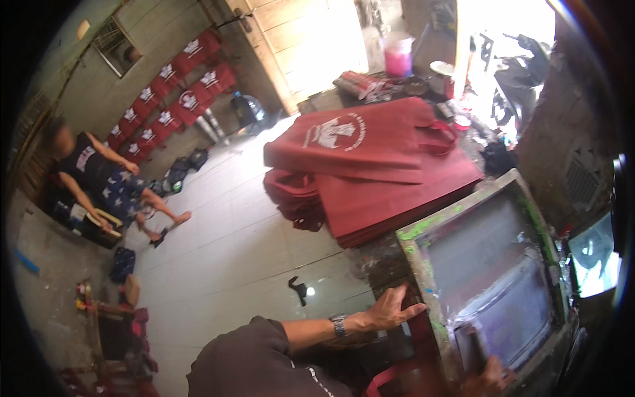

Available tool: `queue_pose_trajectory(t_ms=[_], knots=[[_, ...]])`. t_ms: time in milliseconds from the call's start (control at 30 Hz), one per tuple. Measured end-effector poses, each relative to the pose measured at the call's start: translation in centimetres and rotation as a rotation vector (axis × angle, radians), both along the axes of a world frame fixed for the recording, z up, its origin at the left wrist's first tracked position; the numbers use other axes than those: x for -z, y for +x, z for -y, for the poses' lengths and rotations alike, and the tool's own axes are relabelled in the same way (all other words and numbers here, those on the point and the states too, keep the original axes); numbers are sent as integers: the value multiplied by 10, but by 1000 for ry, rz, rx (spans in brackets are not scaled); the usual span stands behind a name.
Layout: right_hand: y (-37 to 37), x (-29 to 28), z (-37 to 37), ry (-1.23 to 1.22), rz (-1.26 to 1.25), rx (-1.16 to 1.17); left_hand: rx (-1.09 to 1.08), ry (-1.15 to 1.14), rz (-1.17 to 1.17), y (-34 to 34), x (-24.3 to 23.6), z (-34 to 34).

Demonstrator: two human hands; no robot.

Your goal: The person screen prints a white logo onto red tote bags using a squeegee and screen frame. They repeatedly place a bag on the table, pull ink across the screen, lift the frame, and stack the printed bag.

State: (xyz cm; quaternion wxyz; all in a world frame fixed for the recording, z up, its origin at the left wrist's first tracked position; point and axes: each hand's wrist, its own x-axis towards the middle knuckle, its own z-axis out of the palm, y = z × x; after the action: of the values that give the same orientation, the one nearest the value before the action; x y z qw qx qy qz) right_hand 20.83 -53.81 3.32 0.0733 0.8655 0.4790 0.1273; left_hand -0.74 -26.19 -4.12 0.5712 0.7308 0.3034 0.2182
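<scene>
A screen-printing frame (433, 311) with a worn, green-stained wooden border lies at a tilt on the right. My left hand (390, 309), with a watch at the wrist, reaches to its left edge. The thumb and fingers there are stretched apart, and the fingertips meet the border. Low in the picture, my right hand (488, 380) is partly blurred and closed on what looks like a squeegee (471, 347), a dark flat-sided block standing on the mesh (509, 324). Part of a maroon bag (423, 337) shows under the frame's left side.
Maroon bags (397, 198) are stacked beyond the frame, a printed one (370, 135) on top. Ink tubs and a pink bucket (398, 56) stand behind. More bags (188, 99) hang along the far wall. A person (99, 172) sits at the left; a water bottle (248, 109) stands on the floor.
</scene>
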Motion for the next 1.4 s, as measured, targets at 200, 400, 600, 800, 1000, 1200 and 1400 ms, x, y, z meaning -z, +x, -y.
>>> queue_pose_trajectory(t_ms=[200,400,600,800,1000,1200,1400], knots=[[214,71,-40,326,-145,254,-72,-11,-17,19,4,-7],[173,-14,-91,187,-370,24,-146,-393,-291,4,-6,-22],[173,-27,-58,-19,-651,114,-58,-398,-240,21,0,-17],[252,-10,-103,240,-205,209,-103,-379,-230,8,2,-21],[165,2,-84,190,-302,216,-118,-367,-276,7,-6,-19],[27,-3,-32,130,-308,138,-76,-383,-235,10,-2,-19],[-30,-3,-15,197,-250,108,-94,-352,-34,18,13,-15]])
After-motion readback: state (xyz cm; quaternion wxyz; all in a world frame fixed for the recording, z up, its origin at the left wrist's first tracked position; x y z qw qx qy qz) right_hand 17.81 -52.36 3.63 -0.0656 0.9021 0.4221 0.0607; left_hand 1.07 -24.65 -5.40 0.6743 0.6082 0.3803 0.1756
